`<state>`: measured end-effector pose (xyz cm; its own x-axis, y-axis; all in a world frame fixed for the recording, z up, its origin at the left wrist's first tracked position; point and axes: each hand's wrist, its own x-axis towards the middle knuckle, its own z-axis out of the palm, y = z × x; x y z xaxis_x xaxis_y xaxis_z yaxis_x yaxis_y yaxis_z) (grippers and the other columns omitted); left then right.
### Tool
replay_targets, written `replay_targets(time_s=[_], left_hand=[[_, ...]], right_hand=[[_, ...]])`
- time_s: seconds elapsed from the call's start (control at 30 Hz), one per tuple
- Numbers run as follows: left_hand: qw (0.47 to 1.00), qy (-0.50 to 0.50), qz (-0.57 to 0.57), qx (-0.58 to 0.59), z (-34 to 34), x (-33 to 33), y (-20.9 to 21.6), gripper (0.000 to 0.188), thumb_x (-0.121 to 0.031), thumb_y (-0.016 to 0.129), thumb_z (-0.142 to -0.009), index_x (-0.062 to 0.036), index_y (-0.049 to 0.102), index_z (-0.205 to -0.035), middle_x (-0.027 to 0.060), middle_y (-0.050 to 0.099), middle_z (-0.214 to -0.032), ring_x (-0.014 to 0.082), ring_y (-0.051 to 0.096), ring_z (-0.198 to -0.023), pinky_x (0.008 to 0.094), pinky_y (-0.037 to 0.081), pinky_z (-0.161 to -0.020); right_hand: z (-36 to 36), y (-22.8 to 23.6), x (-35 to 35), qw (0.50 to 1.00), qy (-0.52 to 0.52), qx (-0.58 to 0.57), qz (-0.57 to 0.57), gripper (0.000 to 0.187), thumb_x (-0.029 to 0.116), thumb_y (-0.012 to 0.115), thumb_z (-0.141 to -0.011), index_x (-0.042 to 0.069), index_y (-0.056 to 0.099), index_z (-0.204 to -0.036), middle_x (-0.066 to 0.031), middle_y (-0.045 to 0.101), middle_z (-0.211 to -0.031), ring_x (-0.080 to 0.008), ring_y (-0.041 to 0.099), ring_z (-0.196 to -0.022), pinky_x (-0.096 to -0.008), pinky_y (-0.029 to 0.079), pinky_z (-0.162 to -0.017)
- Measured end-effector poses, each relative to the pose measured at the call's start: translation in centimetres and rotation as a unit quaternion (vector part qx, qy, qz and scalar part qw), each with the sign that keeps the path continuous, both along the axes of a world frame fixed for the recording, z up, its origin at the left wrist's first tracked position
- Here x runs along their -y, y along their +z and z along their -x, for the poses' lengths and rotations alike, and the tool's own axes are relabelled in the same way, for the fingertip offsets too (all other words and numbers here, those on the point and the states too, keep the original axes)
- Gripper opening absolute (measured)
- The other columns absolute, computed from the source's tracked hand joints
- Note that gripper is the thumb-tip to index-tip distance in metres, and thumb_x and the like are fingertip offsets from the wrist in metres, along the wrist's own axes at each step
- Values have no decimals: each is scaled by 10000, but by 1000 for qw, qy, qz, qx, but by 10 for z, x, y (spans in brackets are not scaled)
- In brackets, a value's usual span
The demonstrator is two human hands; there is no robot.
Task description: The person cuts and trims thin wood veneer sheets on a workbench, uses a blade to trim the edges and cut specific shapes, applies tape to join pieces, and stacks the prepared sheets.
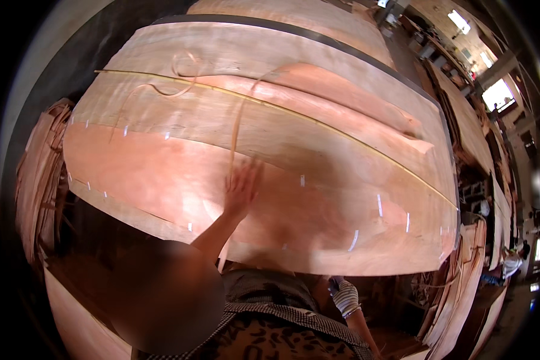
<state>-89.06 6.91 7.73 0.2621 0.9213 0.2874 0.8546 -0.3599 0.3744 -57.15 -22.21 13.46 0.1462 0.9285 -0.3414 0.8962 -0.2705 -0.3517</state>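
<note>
My left hand (243,187) is bare, its fingers stretched out over a reddish veneer sheet (144,159) on the stack; they look slightly smeared by motion. A narrow veneer strip (236,135) runs beside its fingers. Low at the front edge, my right hand (345,297) wears a white striped glove, its fingers closed round a small dark thing that I cannot make out. Short pieces of white tape (379,205) dot the veneer. Across the pale sheet (180,45) lies a long thin yellowish rod (282,110).
Beyond the rod, a loose reddish veneer piece (318,84) lies rumpled, with a curled strip (156,90) to its left. Bundles of veneer offcuts (39,174) stand at the left, and more veneer (462,288) at the right. A blurred round patch (162,297) hides the lower left.
</note>
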Motion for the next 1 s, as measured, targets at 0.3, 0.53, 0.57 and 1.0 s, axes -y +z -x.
replay_targets(time_s=[0.3, 0.53, 0.57, 1.0], left_hand=[[991, -62, 44, -107, -65, -77, -2, 699, -482, 467, -818, -176, 197, -1386, 81, 88, -1457, 297, 63, -1340, 542, 50, -1046], [989, -82, 53, -111, -39, -49, 4, 709, -425, 530, -792, -154, 230, -1375, 88, 105, -1453, 320, 97, -1331, 565, 73, -1035], [989, -90, 45, -105, -30, -40, 1, 710, -399, 554, -782, -148, 245, -1370, 94, 114, -1451, 328, 111, -1327, 573, 78, -1030], [990, -127, 28, -49, -151, -165, 61, 854, -311, 746, -598, -125, 329, -1319, 120, 268, -1381, 330, 190, -1303, 546, 136, -1026]], right_hand=[[17, 22, 47, 991, -128, -21, 46, 184, 244, 561, -801, 122, 565, -938, -165, 617, -778, -359, 590, -723, -443, 467, -632], [3, 30, 3, 986, -161, 32, -6, 182, 220, 586, -768, 113, 575, -916, -174, 609, -776, -353, 589, -736, -426, 469, -636], [-2, 28, -8, 987, -158, 31, -20, 178, 228, 580, -774, 115, 575, -911, -175, 609, -776, -354, 589, -737, -431, 467, -633], [-74, 13, -272, 985, 29, 56, -161, 252, 198, 556, -798, 148, 544, -1044, -127, 556, -1011, -326, 557, -869, -425, 473, -699]])
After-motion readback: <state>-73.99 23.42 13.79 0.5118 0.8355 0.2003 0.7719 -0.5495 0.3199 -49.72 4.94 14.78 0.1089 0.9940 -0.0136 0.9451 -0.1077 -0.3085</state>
